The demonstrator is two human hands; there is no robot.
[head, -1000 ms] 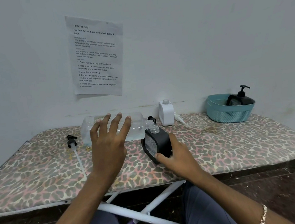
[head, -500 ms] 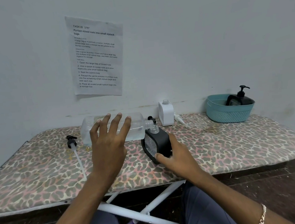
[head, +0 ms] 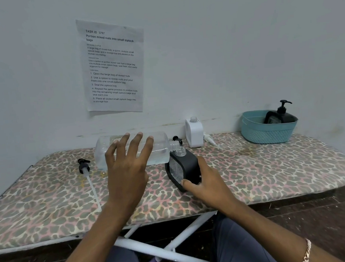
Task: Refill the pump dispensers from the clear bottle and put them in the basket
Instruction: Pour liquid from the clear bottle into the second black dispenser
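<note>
Clear plastic meets black just as it did a second ago: neither hand nor either container has shifted. The left hand (head: 127, 171) holds the clear bottle (head: 162, 150) on its side, fingers spread wide across its near face with the tips curling over the top edge; the thumb is hidden. The right hand (head: 208, 183) grips the black dispenser (head: 188, 166), thumb on its lower front corner and fingers wrapped round the far side.

That black dispenser leans left on the leopard-print ironing board (head: 273, 170), pump off, its clear neck open. The bottle's mouth comes in from the dispenser's left and sits just above that neck. The bottle is partly full, with liquid pooled along its lower side.

Well to the left of the black dispenser lies a loose black pump (head: 83, 165) with a long white tube. Just behind it stands a white dispenser (head: 194, 133), also uncapped. Well to its right sits the teal basket (head: 266, 133), holding a second black dispenser (head: 284, 117) with its pump on.
</note>
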